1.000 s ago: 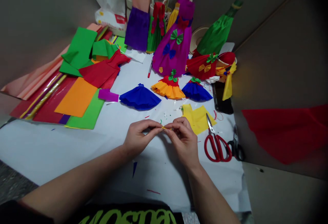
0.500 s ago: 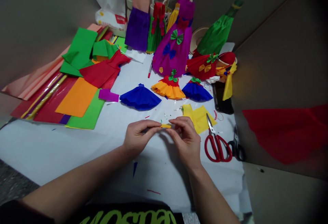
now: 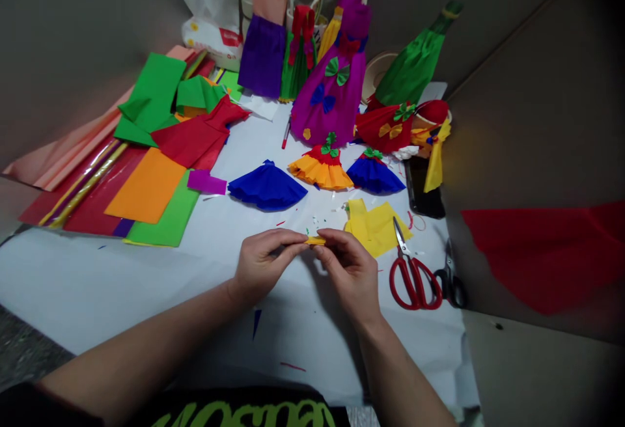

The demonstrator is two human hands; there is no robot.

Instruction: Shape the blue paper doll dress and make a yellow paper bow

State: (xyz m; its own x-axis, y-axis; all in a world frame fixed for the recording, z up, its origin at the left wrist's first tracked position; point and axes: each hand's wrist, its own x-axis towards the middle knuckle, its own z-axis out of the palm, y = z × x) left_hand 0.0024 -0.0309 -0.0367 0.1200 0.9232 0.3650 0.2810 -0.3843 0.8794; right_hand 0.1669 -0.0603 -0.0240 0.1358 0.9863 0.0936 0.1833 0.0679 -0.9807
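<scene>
My left hand (image 3: pixel 266 261) and my right hand (image 3: pixel 347 269) meet over the white sheet (image 3: pixel 122 277), both pinching a small folded strip of yellow paper (image 3: pixel 316 241) between thumb and fingers. A yellow crepe paper piece (image 3: pixel 375 225) lies just beyond my right hand. Red-handled scissors (image 3: pixel 411 271) rest to the right of it, with black scissors (image 3: pixel 450 278) beside them.
Small paper dresses lie ahead: blue (image 3: pixel 267 186), orange (image 3: pixel 322 168), blue with a green bow (image 3: pixel 374 173). A doll in a purple gown (image 3: pixel 334 85) stands behind with other paper dresses. Coloured paper sheets (image 3: pixel 146 186) pile at left. Red paper (image 3: pixel 547 251) lies at right. A phone (image 3: pixel 424 186) is near.
My fingers have shifted slightly on the yellow strip, which shows a little more between them. Both hands stay in the same place.
</scene>
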